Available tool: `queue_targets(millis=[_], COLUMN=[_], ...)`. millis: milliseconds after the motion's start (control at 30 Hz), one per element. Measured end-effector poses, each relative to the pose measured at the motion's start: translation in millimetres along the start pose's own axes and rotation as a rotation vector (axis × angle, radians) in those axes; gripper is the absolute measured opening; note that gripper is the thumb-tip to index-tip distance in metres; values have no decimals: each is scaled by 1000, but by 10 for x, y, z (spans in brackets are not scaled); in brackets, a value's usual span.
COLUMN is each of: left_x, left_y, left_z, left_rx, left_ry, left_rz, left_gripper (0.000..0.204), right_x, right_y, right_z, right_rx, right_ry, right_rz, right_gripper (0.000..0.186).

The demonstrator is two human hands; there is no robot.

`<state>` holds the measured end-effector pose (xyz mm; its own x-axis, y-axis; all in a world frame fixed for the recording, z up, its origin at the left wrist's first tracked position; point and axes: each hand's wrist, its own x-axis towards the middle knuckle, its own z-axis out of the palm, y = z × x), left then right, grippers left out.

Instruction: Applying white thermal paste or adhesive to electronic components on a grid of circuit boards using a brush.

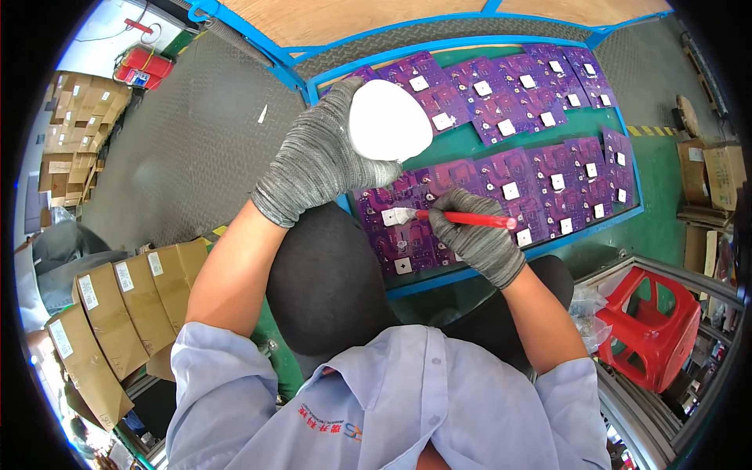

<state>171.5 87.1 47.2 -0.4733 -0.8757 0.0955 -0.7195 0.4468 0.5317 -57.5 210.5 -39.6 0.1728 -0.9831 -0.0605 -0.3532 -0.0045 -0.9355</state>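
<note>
My left hand (317,153), in a grey knitted glove, is closed round a white container (389,121) with a rounded white top or filling; which of these it is I cannot tell. My right hand (478,239), gloved the same way, grips a brush (470,218) by its red handle. The brush's white-coated tip (406,215) touches or hovers just beside a white square patch (393,217) on a purple circuit board (376,239). More purple boards (501,98), each bearing white squares, lie in rows on the blue-framed table, some overlapping.
A blue metal frame (634,168) edges the table, with a wooden panel (352,19) beyond it. At the right stands a red plastic stool (650,329) next to a metal rack. Cardboard boxes (117,313) stand at the left, and a fire extinguisher (145,66) is farther back.
</note>
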Motion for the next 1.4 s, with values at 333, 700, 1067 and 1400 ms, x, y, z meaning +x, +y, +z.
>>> queue_targets(millis=[333,700,1067,1400], left_x=[-53,-44,-59,-63], left_y=[-17,-11,-103,-12], left_z=[17,-8,213,-77], left_rx=[-9,42,-197,-170], left_ry=[-6,-14,135,-83], left_rz=[-3,18,234,9], left_gripper=[105,103,87,101], right_x=[-160,-100,-103,11], right_y=[-2,-25,-147,6], right_z=[-13,-205,-81,-59], right_rx=[-483,-581,-337,-400], right_ry=[-430,-274,-226,-232], right_rz=[-411,-499,-605,-588], right_gripper=[28,27,24,19])
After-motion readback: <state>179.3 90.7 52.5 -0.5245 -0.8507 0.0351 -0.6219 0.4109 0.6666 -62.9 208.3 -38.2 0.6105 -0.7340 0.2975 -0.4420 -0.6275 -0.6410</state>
